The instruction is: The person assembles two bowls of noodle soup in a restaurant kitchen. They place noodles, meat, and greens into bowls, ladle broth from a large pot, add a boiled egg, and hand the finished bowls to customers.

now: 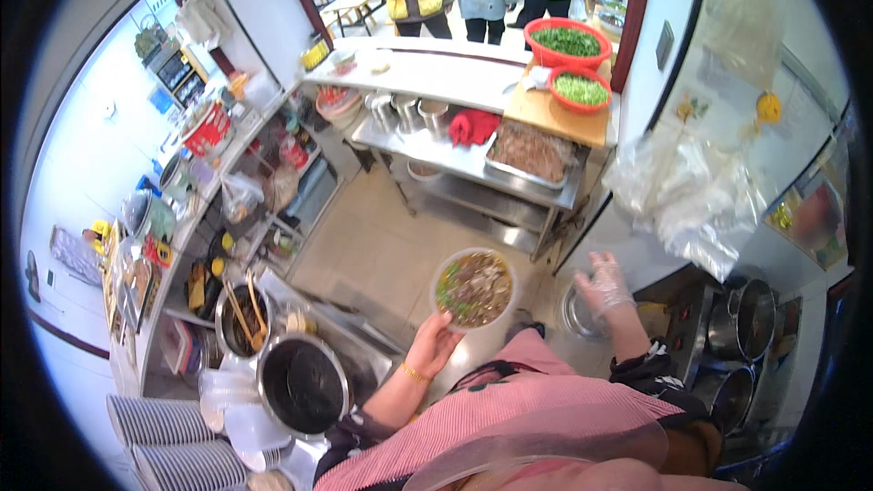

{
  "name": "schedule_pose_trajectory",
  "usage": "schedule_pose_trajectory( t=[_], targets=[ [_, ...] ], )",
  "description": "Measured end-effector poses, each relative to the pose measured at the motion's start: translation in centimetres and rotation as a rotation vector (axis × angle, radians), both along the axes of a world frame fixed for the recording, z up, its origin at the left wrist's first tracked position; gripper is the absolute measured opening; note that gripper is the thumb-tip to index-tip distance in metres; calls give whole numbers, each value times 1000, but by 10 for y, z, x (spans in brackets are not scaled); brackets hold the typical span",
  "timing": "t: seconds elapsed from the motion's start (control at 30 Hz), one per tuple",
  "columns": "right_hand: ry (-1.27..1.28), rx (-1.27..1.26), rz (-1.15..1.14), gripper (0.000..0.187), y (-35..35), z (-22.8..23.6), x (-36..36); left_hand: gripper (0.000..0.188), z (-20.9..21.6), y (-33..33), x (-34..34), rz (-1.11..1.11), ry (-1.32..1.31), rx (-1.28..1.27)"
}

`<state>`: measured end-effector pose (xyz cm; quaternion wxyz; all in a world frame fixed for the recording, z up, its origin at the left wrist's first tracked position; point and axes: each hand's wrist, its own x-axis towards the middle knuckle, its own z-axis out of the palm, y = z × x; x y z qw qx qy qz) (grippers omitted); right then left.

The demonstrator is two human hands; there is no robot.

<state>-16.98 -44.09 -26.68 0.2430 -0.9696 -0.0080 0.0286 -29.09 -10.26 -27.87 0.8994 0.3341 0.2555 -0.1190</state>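
My left hand (435,345) grips the near left rim of a round, pale plastic bowl (513,293). It is filled with brownish meat pieces and chopped green onion (474,288) in broth. The bowl is held level in front of my apron, above the floor. To its right, my right hand (604,287) wears a clear plastic glove. Its fingers are spread, and nothing shows in them. Below and beside that hand sits a round metal vessel (580,314), partly covered by it.
Ahead stands a steel table with a tray of meat (529,153), a red cloth (474,127) and metal canisters. Red basins of chopped greens (569,62) stand on the counter, with people behind it. A dark pot (303,384) and stacked bowls (173,420) are at left, pots (741,320) at right.
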Motion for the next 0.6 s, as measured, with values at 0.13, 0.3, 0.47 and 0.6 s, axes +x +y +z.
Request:
schedule_pose_trajectory(
  t=[0.13,0.3,0.47,0.6],
  targets=[
    [-6,-10,212,59,53,-44,115,35,-5,35,63,169,-109,-18],
    [95,-20,385,49,147,-98,261,36,10,77,138,366,-151,-20],
    [-60,126,205,49,249,-142,394,44,34,130,211,461,-116,-14],
    [-95,-39,83,47,290,-188,492,46,28,186,261,498,-111,24]
  ],
)
